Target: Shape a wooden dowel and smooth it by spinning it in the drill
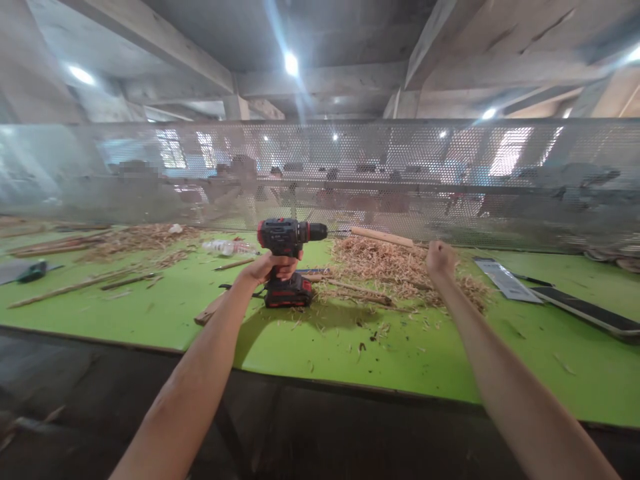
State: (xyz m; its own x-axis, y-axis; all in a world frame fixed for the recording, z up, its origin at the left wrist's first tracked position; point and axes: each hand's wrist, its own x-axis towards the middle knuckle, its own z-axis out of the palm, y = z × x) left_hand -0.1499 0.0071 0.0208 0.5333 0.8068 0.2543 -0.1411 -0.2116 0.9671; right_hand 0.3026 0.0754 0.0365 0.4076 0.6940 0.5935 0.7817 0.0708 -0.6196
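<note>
My left hand (pixel 277 267) is wrapped round the grip of a black and red cordless drill (pixel 283 233), which points right. The drill's battery base is just above or on the green tabletop; I cannot tell which. In line with the chuck is a pale wooden stick (pixel 383 237), its left end close to the thin bit. My right hand (pixel 441 260) is closed in a fist at the stick's right end, though their join is hard to make out. Behind and below the stick is a heap of wood shavings (pixel 395 270).
A perforated metal screen (pixel 320 167) runs along the back of the green table (pixel 350 347). Sticks (pixel 75 287), more shavings (pixel 135 241) and a clear plastic bottle (pixel 230 247) lie left. A flat packet (pixel 507 279) and a dark-topped slab (pixel 590 310) lie right.
</note>
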